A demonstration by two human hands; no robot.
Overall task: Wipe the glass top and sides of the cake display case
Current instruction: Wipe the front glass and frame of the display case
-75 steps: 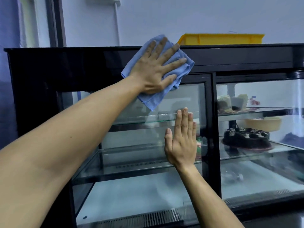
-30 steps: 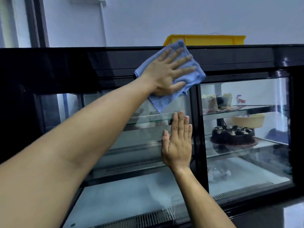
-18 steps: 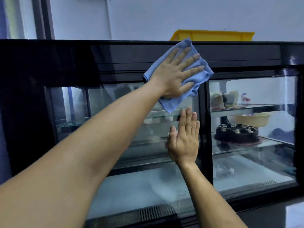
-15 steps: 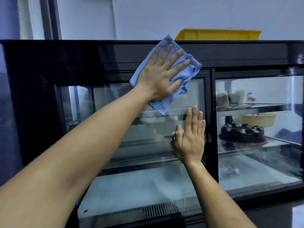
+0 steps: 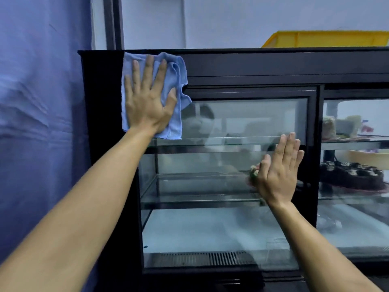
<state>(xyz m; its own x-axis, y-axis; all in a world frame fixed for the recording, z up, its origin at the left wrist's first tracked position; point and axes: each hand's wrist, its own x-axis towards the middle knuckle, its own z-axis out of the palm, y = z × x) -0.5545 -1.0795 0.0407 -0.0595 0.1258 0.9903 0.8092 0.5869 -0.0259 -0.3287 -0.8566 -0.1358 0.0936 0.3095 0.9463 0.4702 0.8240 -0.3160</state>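
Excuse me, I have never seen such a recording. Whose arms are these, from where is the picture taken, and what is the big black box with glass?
There is no machine here. A person wears a camera on the head, so you see that person's own two arms from above and behind. The left hand presses a blue cloth flat, with straight fingers, against the upper left corner of a cake display case, a black cabinet with glass doors. The right hand lies open against the glass and holds nothing. Inside, on the right, a dark chocolate cake stands on a shelf. A yellow tray shows above the case top.
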